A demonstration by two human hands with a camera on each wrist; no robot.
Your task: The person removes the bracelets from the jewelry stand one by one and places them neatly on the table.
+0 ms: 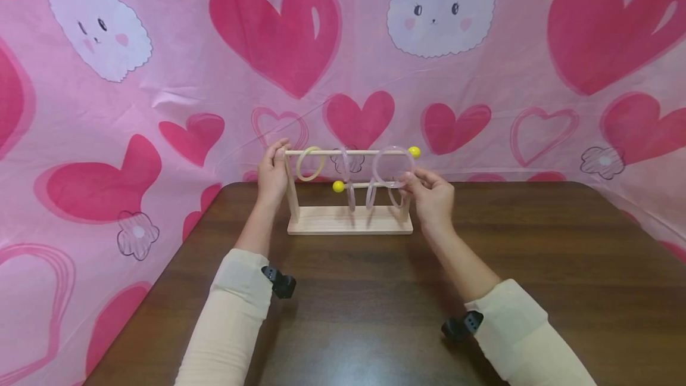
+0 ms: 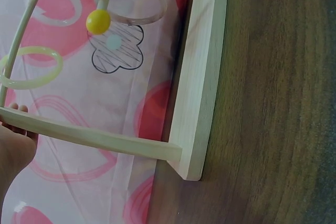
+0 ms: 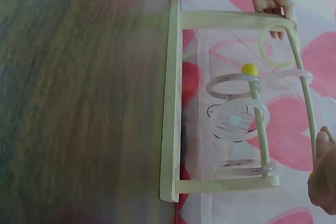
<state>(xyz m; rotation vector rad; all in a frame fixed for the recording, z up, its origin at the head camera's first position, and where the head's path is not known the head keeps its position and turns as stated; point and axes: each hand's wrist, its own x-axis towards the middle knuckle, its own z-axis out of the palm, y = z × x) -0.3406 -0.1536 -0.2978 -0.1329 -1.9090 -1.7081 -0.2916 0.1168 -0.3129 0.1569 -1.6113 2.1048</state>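
Note:
A wooden ring stand [image 1: 351,229] has two rods, each tipped with a yellow ball. My left hand [image 1: 273,174] grips the top of its left post [image 2: 89,134]. At the far end of the upper rod, my right hand [image 1: 435,200] pinches the lower edge of a clear lilac ring [image 1: 375,167] between thumb and fingers. Whether that ring goes around the rod, I cannot tell. A yellow ring [image 1: 300,173] and another lilac ring [image 1: 345,162] hang from the upper rod. Several translucent rings, one a greyish ring [image 3: 231,77], hang on the lower rod.
The stand's base rests near the back edge of a dark wooden table [image 1: 354,314]. Close behind hangs a pink cloth [image 1: 375,70] with hearts and rabbits. Small black cameras [image 1: 280,282] sit on both sleeves.

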